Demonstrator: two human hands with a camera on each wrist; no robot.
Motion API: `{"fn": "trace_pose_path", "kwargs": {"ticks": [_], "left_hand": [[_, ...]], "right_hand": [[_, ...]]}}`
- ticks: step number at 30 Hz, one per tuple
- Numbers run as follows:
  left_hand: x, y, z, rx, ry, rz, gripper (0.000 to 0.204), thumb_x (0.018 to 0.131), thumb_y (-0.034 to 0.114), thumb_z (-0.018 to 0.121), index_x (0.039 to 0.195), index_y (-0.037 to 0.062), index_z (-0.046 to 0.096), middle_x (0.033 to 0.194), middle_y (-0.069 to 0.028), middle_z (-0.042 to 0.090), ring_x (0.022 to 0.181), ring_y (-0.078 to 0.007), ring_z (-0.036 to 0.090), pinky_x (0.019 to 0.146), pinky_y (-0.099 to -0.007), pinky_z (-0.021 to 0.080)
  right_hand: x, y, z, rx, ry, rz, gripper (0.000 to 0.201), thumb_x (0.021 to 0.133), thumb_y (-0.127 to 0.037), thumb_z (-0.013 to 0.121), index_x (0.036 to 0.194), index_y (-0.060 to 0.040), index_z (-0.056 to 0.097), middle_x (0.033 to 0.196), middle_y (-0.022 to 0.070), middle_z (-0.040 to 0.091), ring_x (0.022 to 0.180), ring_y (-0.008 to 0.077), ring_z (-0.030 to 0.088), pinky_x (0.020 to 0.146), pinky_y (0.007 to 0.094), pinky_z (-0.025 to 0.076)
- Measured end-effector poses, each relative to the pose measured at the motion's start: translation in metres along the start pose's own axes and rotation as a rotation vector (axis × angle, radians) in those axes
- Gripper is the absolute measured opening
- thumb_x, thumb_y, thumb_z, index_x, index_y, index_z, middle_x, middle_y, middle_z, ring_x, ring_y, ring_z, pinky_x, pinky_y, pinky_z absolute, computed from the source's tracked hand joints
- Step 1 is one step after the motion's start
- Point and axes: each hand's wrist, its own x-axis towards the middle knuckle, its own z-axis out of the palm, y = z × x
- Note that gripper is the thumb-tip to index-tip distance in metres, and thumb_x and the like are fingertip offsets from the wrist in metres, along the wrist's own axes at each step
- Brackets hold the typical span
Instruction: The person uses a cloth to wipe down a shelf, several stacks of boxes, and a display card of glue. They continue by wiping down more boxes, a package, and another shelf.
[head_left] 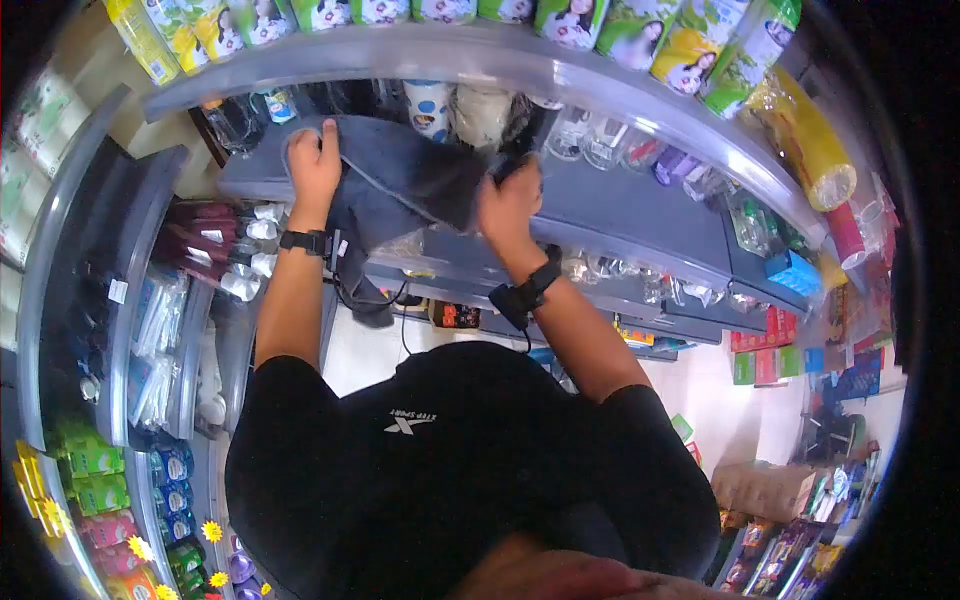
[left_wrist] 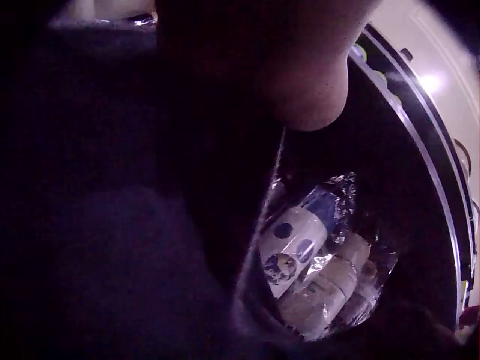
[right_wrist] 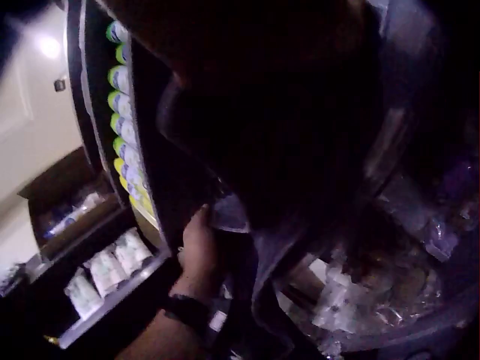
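Observation:
A dark grey cloth (head_left: 405, 175) is stretched between the two hands in front of a shelf, one end hanging down below the left hand. The left hand (head_left: 315, 165) grips its left side, with thumb and a finger pointing up; the right wrist view also catches this left hand (right_wrist: 201, 244) beside the draped cloth. At the other end, the right hand (head_left: 510, 205) holds a bunched part, slightly blurred. Most of the left wrist view is filled by the dark cloth (left_wrist: 120, 247). Behind it on the shelf stands a blue-dotted white cup (left_wrist: 296, 236) in clear wrap.
A grey shelf edge (head_left: 640, 250) runs below the hands, with wrapped glassware (head_left: 605, 135) to the right. Overhead, another shelf carries a row of green and yellow bottles (head_left: 570, 22). Side shelves on the left hold bagged goods (head_left: 160, 310). Cartons (head_left: 765, 490) stand at lower right.

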Motion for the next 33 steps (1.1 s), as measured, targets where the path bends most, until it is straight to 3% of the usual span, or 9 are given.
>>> {"fn": "trace_pose_path", "kwargs": {"ticks": [2,3,5,6,12,16,19,29,33], "left_hand": [[0.013,-0.012,0.009,-0.049,-0.178,0.013,0.044,0.106,0.034,0.063,0.095,-0.0085,0.066,0.096,-0.0303,0.064,0.097,-0.0450,0.063,0.085,-0.0502,0.048],[0.014,-0.020,0.018,-0.040,-0.176,0.007,0.044,0.106,0.034,0.063,0.095,-0.0085,0.066,0.096,-0.0303,0.064,0.097,-0.0450,0.063,0.085,-0.0502,0.048],[0.010,-0.036,0.033,-0.113,-0.086,0.135,0.049,0.106,0.041,0.059,0.104,-0.0065,0.071,0.110,-0.0316,0.069,0.106,-0.0490,0.065,0.096,-0.0535,0.050],[0.010,-0.041,0.027,-0.081,-0.280,-0.013,0.056,0.106,0.048,0.056,0.109,-0.0057,0.072,0.120,-0.0301,0.070,0.116,-0.0489,0.064,0.101,-0.0537,0.050],[-0.007,-0.057,0.016,0.201,-0.501,0.016,0.063,0.105,0.053,0.055,0.132,-0.0031,0.068,0.143,-0.0263,0.063,0.129,-0.0465,0.060,0.114,-0.0500,0.046],[-0.005,-0.055,0.030,0.360,-0.596,0.041,0.069,0.106,0.055,0.050,0.147,0.0004,0.059,0.153,-0.0229,0.057,0.140,-0.0452,0.054,0.121,-0.0526,0.039],[-0.002,-0.058,0.038,0.414,-0.656,0.093,0.070,0.107,0.056,0.046,0.150,0.0014,0.057,0.154,-0.0225,0.057,0.142,-0.0449,0.053,0.122,-0.0541,0.037],[-0.071,0.063,0.022,0.151,-0.545,0.305,0.046,0.105,0.038,0.055,0.119,-0.0026,0.072,0.129,-0.0252,0.070,0.124,-0.0457,0.064,0.115,-0.0580,0.042],[-0.076,0.116,0.026,0.105,-0.543,0.303,0.045,0.104,0.038,0.057,0.117,-0.0022,0.072,0.123,-0.0244,0.072,0.122,-0.0452,0.065,0.112,-0.0577,0.045]], "right_hand": [[-0.009,-0.026,-0.010,-0.233,-0.170,-0.090,0.091,0.094,-0.060,0.061,0.157,0.0040,0.044,0.149,0.0307,0.053,0.142,0.0516,0.044,0.120,0.0668,0.023],[-0.011,-0.033,-0.007,-0.474,-0.342,-0.174,0.093,0.093,-0.060,0.063,0.158,0.0033,0.042,0.150,0.0321,0.052,0.143,0.0520,0.044,0.120,0.0705,0.021],[-0.015,-0.028,0.001,-0.596,-0.337,-0.252,0.096,0.089,-0.061,0.068,0.156,0.0026,0.044,0.146,0.0293,0.056,0.137,0.0513,0.049,0.111,0.0787,0.022],[-0.015,-0.031,-0.003,-0.615,-0.372,-0.273,0.096,0.088,-0.060,0.070,0.155,0.0027,0.045,0.148,0.0288,0.055,0.137,0.0513,0.050,0.111,0.0773,0.025],[-0.022,-0.096,-0.040,-0.487,-0.527,-0.366,0.088,0.086,-0.051,0.078,0.154,-0.0032,0.050,0.150,0.0268,0.053,0.136,0.0505,0.050,0.112,0.0658,0.038],[-0.019,-0.105,-0.004,-0.009,-0.663,-0.682,0.079,0.089,-0.039,0.079,0.157,-0.0113,0.049,0.153,0.0222,0.053,0.140,0.0461,0.049,0.116,0.0559,0.041],[-0.022,-0.079,0.031,-0.167,-0.624,-0.802,0.080,0.090,-0.037,0.078,0.159,-0.0119,0.047,0.156,0.0188,0.052,0.145,0.0419,0.048,0.118,0.0552,0.041],[-0.003,-0.050,-0.015,-0.088,-0.643,-0.546,0.078,0.089,-0.041,0.078,0.155,-0.0095,0.051,0.150,0.0187,0.061,0.139,0.0406,0.056,0.114,0.0516,0.046],[0.012,-0.021,-0.057,0.030,-0.572,-0.485,0.045,0.094,-0.033,0.076,0.126,-0.0030,0.070,0.121,0.0206,0.073,0.121,0.0403,0.068,0.104,0.0463,0.053]]}}
